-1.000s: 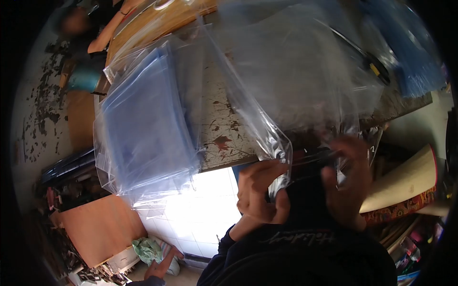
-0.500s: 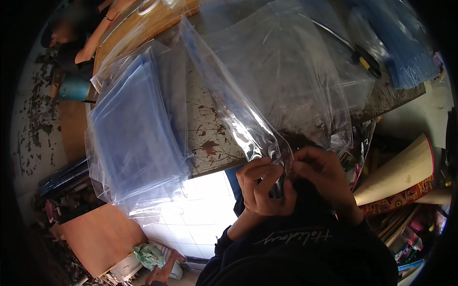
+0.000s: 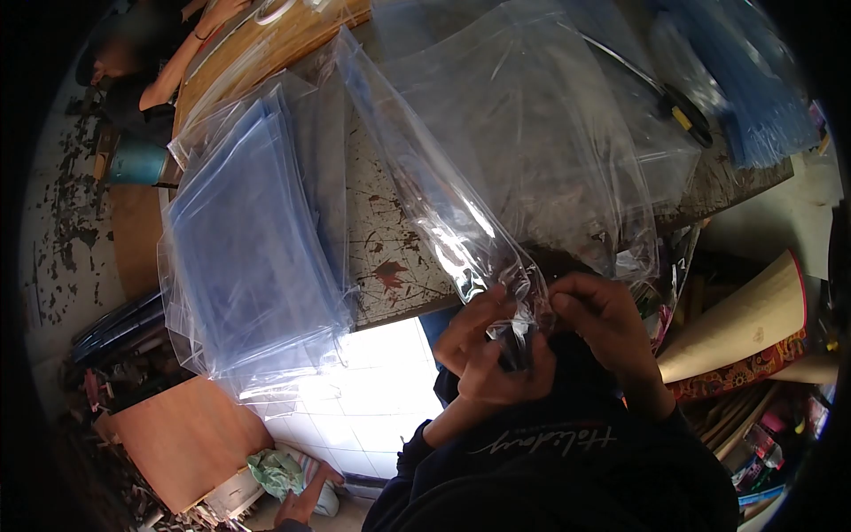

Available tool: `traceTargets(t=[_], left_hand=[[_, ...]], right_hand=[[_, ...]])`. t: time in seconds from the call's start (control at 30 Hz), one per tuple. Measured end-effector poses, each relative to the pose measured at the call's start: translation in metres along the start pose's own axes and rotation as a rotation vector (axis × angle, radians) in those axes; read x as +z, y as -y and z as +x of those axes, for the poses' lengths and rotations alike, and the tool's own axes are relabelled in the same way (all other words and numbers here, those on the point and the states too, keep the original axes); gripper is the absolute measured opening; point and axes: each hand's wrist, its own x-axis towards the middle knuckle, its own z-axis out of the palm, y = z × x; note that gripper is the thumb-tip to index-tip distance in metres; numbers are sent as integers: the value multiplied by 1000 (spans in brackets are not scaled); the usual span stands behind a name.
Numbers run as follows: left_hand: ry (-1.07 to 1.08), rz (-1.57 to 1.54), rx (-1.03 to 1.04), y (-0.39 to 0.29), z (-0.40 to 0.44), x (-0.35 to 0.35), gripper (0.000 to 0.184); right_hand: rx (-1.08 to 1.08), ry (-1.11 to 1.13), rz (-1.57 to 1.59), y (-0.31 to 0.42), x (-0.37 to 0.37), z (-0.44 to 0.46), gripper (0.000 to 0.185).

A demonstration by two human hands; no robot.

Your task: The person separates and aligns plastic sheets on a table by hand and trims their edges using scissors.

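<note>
A folded clear plastic sheet (image 3: 452, 217) runs slantwise from the table to my hands, its near end crumpled and shiny. My left hand (image 3: 492, 350) is closed around that near end, thumb and fingers gripping the film. Beside it, my right hand (image 3: 607, 332) has its thumb and index finger bent together at the sheet's right edge; whether any film is between them I cannot make out. On the left lies a stack of bluish clear plastic sheets (image 3: 248, 239), hanging over the table's front edge. Another wide clear sheet (image 3: 514, 115) spreads behind my hands.
Scissors with a black and yellow handle (image 3: 689, 120) lie at the right of the worn table (image 3: 381, 239). More blue plastic (image 3: 762, 97) sits at the far right. Rolled sheet material (image 3: 736, 328) stands below it. Another person's arm (image 3: 182, 66) shows at upper left.
My left fingers have shifted and re-bunched the sheet's near end. My right fingertips have drawn slightly to the right, away from the left hand. The stack has stayed put.
</note>
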Motion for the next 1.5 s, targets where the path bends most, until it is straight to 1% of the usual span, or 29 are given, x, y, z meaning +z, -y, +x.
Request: traceTargets(t=[0.07, 0.1, 0.17, 0.4, 0.47, 0.5, 0.53, 0.57, 0.6, 0.63, 0.67, 0.7, 0.73, 0.8, 0.83, 0.87, 0.9, 0.97, 1.0, 1.07, 1.1, 1.13, 1.17, 1.2, 1.27, 1.3, 1.37, 1.47, 1.5], left_hand=[[-70, -68, -97, -2, -2, 2, 64], [-70, -67, -97, -2, -1, 2, 64], [32, -8, -89, -3, 2, 0, 68], [14, -46, -59, 0, 1, 1, 66], [113, 18, -68, -2, 3, -4, 59], [112, 17, -66, -4, 4, -6, 59], [203, 96, -79, -6, 3, -10, 56], [295, 172, -87, -8, 3, -13, 55], [296, 163, -75, -12, 7, -16, 55], [283, 227, -130, -19, 12, -18, 59], [268, 291, -182, -25, 15, -20, 64], [226, 384, -286, -29, 11, -22, 78], [52, 273, -365, -29, 9, -16, 81], [-114, 3, -482, -23, 10, -24, 74], [-154, -128, -578, -23, 14, -30, 67], [-196, -260, -674, -23, 19, -39, 60], [-200, -302, -726, -22, 22, -50, 52], [-271, -392, -769, -27, 32, -57, 49], [-318, -435, -775, -29, 36, -58, 49], [-357, -451, -779, -29, 42, -54, 50], [-370, -490, -743, -29, 45, -52, 51], [-385, -528, -708, -30, 48, -49, 51], [-388, -541, -731, -30, 54, -46, 52], [-396, -547, -728, -26, 58, -40, 52], [-386, -740, -707, -14, 70, -26, 55], [-359, -737, -731, -7, 75, -16, 55], [-278, -855, -799, 10, 82, 1, 52], [-193, -900, -877, 22, 84, 12, 52], [-163, -889, -918, 23, 84, 14, 53]], right_hand=[[1, 2, -16, 1, -1, 0, 16], [3, 4, -32, 1, -1, 1, 16], [1, 0, -42, 0, -1, 1, 15], [-19, 1, -64, -2, -2, 3, 14], [-15, -6, -99, -2, -2, 3, 12], [-12, -14, -132, -2, -2, 3, 10], [-19, -16, -133, 0, -1, 3, 10], [-115, -20, -318, 3, 3, 2, 8], [-213, -28, -504, 6, 6, 2, 8], [-224, -41, -505, 9, 11, 4, 8], [-410, 87, -546, 11, 15, 7, 9], [-597, 217, -586, 14, 17, 9, 11], [-613, 204, -589, 18, 15, 9, 11], [-684, 163, -693, 32, 10, 5, 16], [-673, -68, -837, 38, -1, -1, 19], [-677, -365, -904, 43, -14, 0, 21], [-672, -664, -957, 50, -29, 5, 23], [-825, -976, -1470, 77, -69, 20, 27], [-834, -984, -1471, 80, -91, 30, 27], [-760, -864, -1406, 73, -123, 49, 32], [-771, -872, -1409, 72, -127, 50, 32], [-698, -873, -1372, 71, -130, 50, 30], [-623, -869, -1336, 72, -131, 48, 30], [-630, -868, -1343, 73, -129, 45, 30], [-607, -1019, -1033, 68, -121, 36, 26], [-609, -1019, -1034, 64, -121, 30, 26], [-343, -1275, -1040, 54, -127, 17, 26], [-407, -1273, -1041, 38, -142, 10, 25], [-380, -1264, -1020, 38, -143, 9, 25]])
